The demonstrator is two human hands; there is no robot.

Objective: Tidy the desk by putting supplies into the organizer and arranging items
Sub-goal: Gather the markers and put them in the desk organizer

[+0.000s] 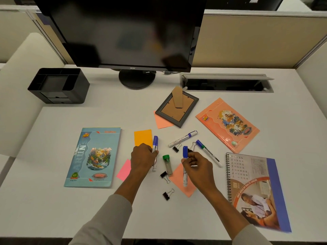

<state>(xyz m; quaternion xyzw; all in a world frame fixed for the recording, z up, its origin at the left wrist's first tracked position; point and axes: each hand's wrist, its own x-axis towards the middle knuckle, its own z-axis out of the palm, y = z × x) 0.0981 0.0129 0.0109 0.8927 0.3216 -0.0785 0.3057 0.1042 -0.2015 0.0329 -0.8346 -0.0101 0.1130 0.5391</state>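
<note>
1. Gripping one marker each, both hands work at the near middle of the desk [53, 200]. The left hand [143, 157] has its fingers curled round the left marker [155, 140]. The right hand [197, 164] pinches the right marker [185, 151] just below its blue cap.
2. Both markers have their long axis pointing almost straight away from the person, with the blue caps at the far end. The lower part of the right marker shows over a salmon note [177, 177]. I cannot tell whether either marker is already off the desk.
3. Between the two hands lies a green-capped tube [167, 165], also lengthwise away from the person, and a binder clip [164, 175] is just beside its near end.
4. A little farther, beyond the right hand, two more supplies wait: a third marker [183, 138] that lies slanted, and a fourth marker [208, 153] with a white tip toward the right.
5. Farthest, at the back left of the desk, stands the black organizer [58, 85], with its compartments open upward. From both hands it lies forward and to the left, well apart, past the far end of the blue notebook [93, 158].
6. My judgement is that the left hand is the nearer one, so the left marker has the shorter way. The right hand must reach across the middle of the desk. Each marker will likely need to be turned upright before it can go down into a compartment.
</note>
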